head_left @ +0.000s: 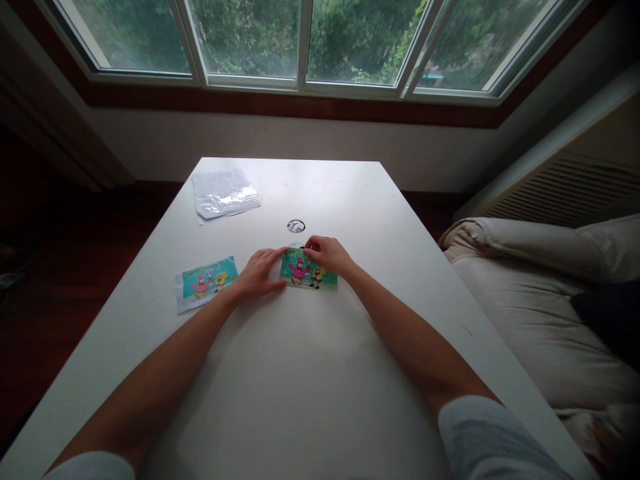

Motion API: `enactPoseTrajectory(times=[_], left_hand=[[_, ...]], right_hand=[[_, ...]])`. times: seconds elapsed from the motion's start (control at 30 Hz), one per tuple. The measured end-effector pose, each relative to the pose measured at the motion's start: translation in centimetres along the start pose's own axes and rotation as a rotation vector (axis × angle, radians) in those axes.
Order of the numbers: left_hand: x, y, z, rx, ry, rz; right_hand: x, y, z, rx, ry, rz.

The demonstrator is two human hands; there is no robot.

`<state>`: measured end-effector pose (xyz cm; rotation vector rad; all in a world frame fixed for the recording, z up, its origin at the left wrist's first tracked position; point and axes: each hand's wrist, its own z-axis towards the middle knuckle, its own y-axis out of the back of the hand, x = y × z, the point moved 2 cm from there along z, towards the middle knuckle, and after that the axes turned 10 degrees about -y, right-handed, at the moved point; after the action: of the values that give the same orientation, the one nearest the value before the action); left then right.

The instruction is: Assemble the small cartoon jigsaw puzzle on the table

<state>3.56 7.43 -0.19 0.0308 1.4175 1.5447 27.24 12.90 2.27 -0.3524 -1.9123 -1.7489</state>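
A small cartoon picture puzzle [306,272] in teal and green lies flat on the white table [320,373]. My left hand [257,272] rests beside its left edge, fingers stretched out and touching it. My right hand [326,253] sits at its top right edge, fingertips pinched on the top border; what they pinch is too small to name. A matching cartoon picture card [204,282] lies to the left of my left hand.
A clear plastic bag on a paper sheet [223,193] lies at the table's far left. A small round lid-like object [296,226] sits just beyond the puzzle. A cream sofa [540,313] stands close on the right; windows run along the far wall.
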Motion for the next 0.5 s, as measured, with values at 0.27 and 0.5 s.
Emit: enactPoseTrajectory(times=[0.27, 0.5], left_hand=[[0.3, -0.7, 0.6, -0.291, 0.332, -0.487], [-0.8, -0.9, 0.7, -0.33, 0.389, -0.763]], right_hand=[[2.4, 1.0, -1.7, 0.039, 0.151, 0.114], [3.9, 1.3, -2.8, -0.008, 0.232, 0.082]])
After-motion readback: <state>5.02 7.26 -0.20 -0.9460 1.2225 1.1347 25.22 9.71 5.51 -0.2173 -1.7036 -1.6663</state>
